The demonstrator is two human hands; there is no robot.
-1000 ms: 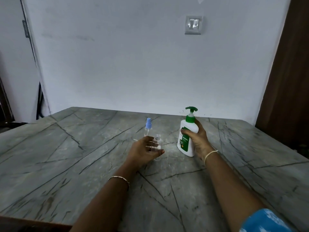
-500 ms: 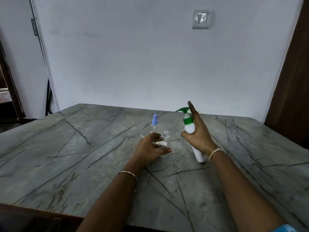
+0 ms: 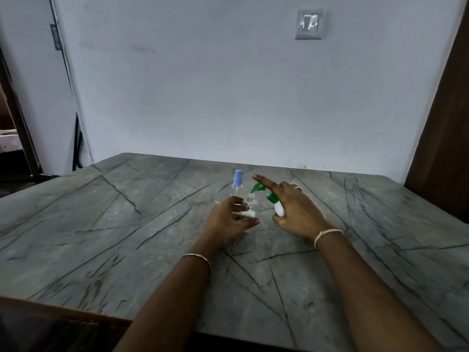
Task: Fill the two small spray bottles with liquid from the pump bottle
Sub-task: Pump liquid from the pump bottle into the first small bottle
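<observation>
Head view, centre of frame: left hand (image 3: 228, 217) is wrapped around a small clear plastic spray bottle with no cap (image 3: 250, 210), fingers closed on its body, threaded neck open and upright; the bottle stands on the grey marble-patterned table (image 3: 127, 224). Just behind it, slightly up and left in the frame, a 2nd small clear spray bottle with a pale blue sprayer cap (image 3: 237, 182) stands upright, untouched.

Right hand (image 3: 295, 209) grips the white pump bottle with the green pump head (image 3: 275, 205), tilted hard to the left so its green nozzle sits just above and right of the open neck. Index finger is stretched out along the top of the pump; the other fingers clamp the body (most of the bottle is hidden by the palm).

Liquid level in either small bottle: cannot tell. Upper right of frame: a grey wall switch plate (image 3: 309, 24) on the pale wall.
</observation>
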